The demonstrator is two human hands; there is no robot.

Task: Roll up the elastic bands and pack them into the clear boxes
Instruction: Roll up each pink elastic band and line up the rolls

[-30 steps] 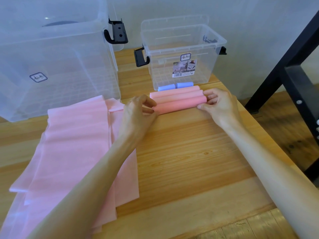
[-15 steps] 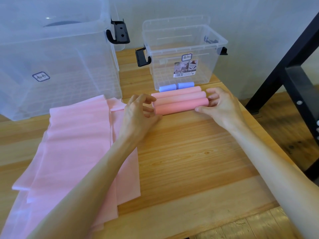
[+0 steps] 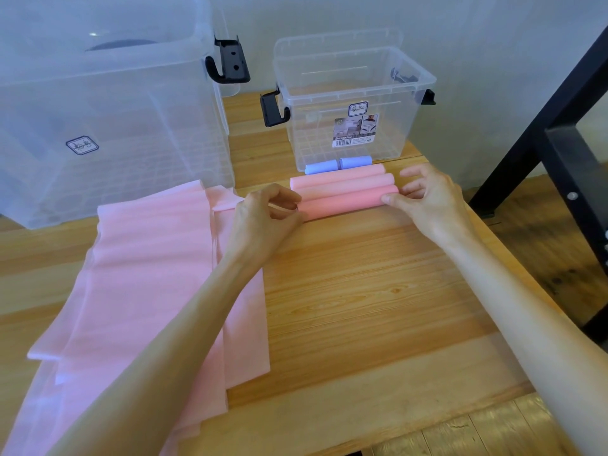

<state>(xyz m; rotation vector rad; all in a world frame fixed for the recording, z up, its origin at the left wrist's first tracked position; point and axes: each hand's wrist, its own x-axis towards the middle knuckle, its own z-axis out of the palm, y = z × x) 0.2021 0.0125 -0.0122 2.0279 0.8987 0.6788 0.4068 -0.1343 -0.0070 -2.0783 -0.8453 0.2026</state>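
Observation:
Three pink rolled bands lie side by side on the wooden table (image 3: 362, 291), in front of the small clear box (image 3: 424, 81). My left hand (image 3: 263, 217) grips the left end of the nearest pink roll (image 3: 345, 203) with curled fingers. My right hand (image 3: 427, 200) pinches its right end between thumb and fingers. The other two pink rolls (image 3: 339, 180) touch it from behind. Two short blue rolls (image 3: 339, 164) rest against the small box's front wall. A stack of flat pink bands (image 3: 148, 274) is spread out at the left, under my left forearm.
A large clear box (image 3: 115, 126) with a black latch stands at the back left. The small box is open, with black latches on both sides. A black metal frame (image 3: 559, 110) rises just past the table's right edge. A white wall is close behind the boxes.
Both hands have stayed at the ends of the nearest pink roll. My left fingers opened slightly, then curled back onto its end. The roll has hardly moved.

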